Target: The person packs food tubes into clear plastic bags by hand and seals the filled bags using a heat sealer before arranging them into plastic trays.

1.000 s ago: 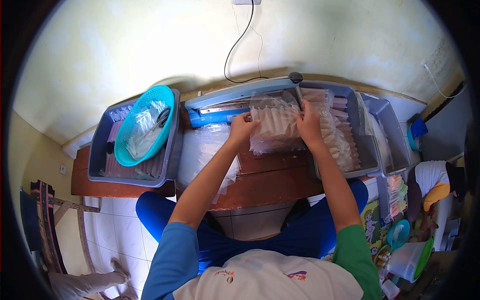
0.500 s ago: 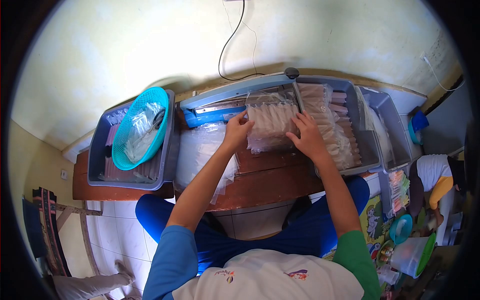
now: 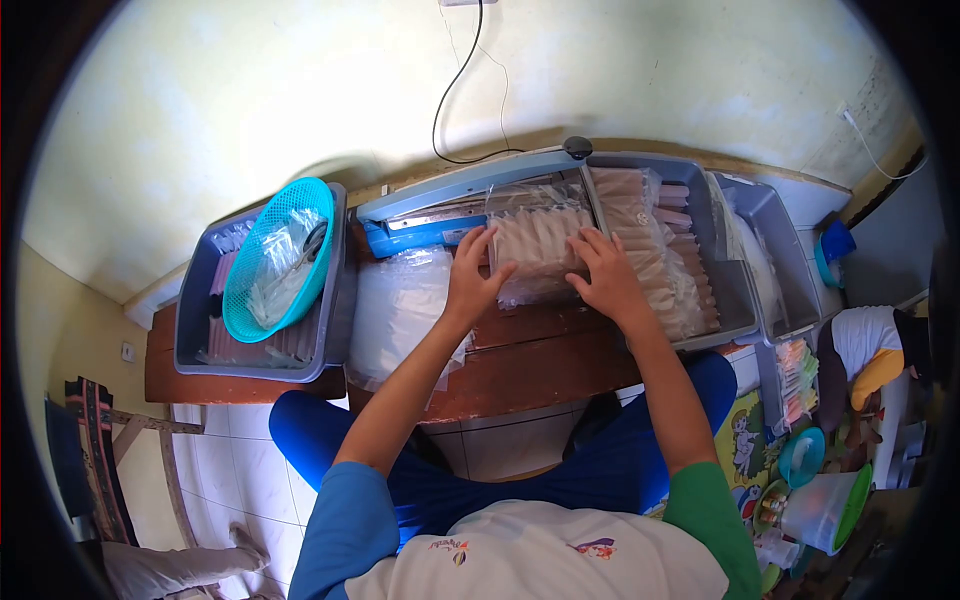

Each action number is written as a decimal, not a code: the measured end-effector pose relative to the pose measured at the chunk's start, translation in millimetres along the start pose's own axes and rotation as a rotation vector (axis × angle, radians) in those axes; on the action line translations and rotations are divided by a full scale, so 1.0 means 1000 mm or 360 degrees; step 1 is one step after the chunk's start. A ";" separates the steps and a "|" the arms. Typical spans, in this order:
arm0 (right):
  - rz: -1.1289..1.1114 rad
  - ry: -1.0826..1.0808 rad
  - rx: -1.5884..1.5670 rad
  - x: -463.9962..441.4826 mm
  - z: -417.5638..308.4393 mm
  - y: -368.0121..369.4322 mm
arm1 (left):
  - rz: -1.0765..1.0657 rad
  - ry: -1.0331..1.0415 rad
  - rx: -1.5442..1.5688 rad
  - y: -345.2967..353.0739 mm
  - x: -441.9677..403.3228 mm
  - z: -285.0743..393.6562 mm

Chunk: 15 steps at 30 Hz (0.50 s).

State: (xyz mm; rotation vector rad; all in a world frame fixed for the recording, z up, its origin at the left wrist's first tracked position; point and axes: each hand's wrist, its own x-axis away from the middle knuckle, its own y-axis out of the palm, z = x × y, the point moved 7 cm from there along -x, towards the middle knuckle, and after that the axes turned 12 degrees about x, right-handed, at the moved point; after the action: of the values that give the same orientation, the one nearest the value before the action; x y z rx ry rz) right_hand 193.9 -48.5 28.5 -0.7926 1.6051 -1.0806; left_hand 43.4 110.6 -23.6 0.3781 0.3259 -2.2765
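Between my hands lies a clear plastic pack of pinkish-brown tubes (image 3: 540, 240), in front of the blue sealer (image 3: 420, 233) with its long grey arm. My left hand (image 3: 474, 280) touches the pack's left edge, thumb and fingers apart. On the right side of the pack rests my right hand (image 3: 606, 272), its fingers spread over the plastic. A pile of flat clear bags (image 3: 400, 315) sits on the brown wooden table (image 3: 540, 370), left of my left forearm. Similar packs (image 3: 640, 240) fill part of the grey bin (image 3: 735, 300) at the right.
A turquoise basket (image 3: 240, 305) with plastic bags and scissors leans on a grey bin (image 3: 335, 330) at the left. Another grey bin (image 3: 795, 290) stands far right. A person (image 3: 865, 345) is at the right edge; another person's leg (image 3: 180, 570) shows lower left.
My hands have loosened from the pack's upper edges and now lie at its sides with fingers spread. The pack has settled lower against the sealer. The view has shifted slightly.
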 end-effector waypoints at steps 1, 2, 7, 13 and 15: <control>-0.0022 0.0006 0.0017 0.000 0.001 0.003 | -0.0052 0.0175 -0.0255 0.002 0.003 0.013; -0.0043 0.0012 0.0034 0.000 0.002 0.005 | -0.0055 0.0180 -0.0255 0.002 0.003 0.012; -0.0039 0.0008 0.0098 0.001 0.004 0.012 | -0.0299 0.0061 -0.0197 0.011 0.005 -0.005; -0.0015 0.0000 0.0147 0.009 -0.012 0.006 | -0.0194 0.0035 -0.0280 0.005 0.007 -0.008; -0.0015 0.0006 0.0104 0.016 -0.023 0.002 | -0.0207 0.0020 -0.0252 0.004 0.013 -0.010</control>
State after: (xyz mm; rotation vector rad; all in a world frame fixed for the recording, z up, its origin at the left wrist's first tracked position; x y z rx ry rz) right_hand 167.6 -55.5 23.2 -0.7556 1.5623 -1.1362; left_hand 39.2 102.6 -37.7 0.2970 0.5479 -2.3561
